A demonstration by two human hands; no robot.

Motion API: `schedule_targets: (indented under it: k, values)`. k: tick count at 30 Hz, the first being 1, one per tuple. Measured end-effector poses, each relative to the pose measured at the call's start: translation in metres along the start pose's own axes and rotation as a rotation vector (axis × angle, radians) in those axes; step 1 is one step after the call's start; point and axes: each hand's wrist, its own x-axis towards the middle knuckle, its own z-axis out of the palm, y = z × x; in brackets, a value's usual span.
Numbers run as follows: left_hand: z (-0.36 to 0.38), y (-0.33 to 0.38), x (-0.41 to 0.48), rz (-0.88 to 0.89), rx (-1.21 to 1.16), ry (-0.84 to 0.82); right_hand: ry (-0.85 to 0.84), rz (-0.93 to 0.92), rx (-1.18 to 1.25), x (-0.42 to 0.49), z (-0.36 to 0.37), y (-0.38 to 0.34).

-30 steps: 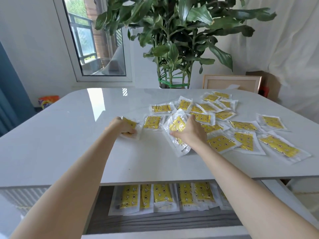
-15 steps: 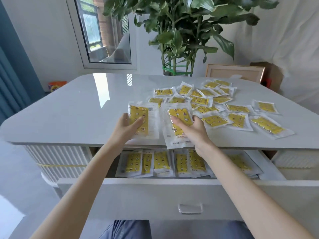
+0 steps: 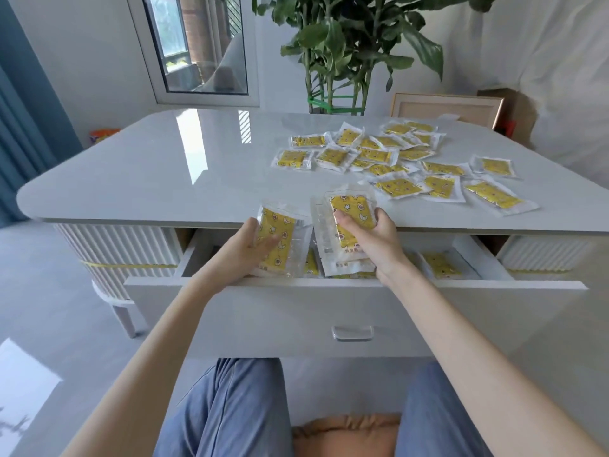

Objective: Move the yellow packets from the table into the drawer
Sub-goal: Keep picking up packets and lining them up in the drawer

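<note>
While both hands hold yellow packets over the open drawer, many more of them lie on the bench. The left hand [image 3: 247, 249] curls round the left edge of one packet [image 3: 283, 235], tilted up above the left half of the drawer. The right hand [image 3: 372, 239] is clamped on a small stack of packets [image 3: 346, 209], and the top of the stack overlaps the near edge of the bench in this view. The two hands are side by side, near each other but apart. Below them, more packets [image 3: 441, 263] lie flat inside the drawer [image 3: 296, 311], which is pulled out from under the near edge and has a clear handle [image 3: 352, 333] in the middle of its front. The loose packets [image 3: 395, 159] spread over the far right part of the bench [image 3: 164, 173], some overlapping, the outermost near the right edge. Beyond the far edge stand a leafy plant [image 3: 346, 44] and a wooden frame [image 3: 445, 108]. A window [image 3: 197, 44] sits past the far left corner. Legs in blue trousers [image 3: 230, 407] show below the drawer.
</note>
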Motion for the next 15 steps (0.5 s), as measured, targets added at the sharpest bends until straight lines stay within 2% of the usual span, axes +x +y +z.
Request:
schedule_targets:
  k: [7,15]
  values:
    - [0.005,-0.003,-0.02,-0.02,-0.031,-0.031,-0.118,-0.039,-0.082,-0.014,0.002,-0.005]
    - [0.003,0.002,-0.029,-0.156,0.0,-0.077,-0.196,-0.104,-0.19,-0.005,0.013,-0.022]
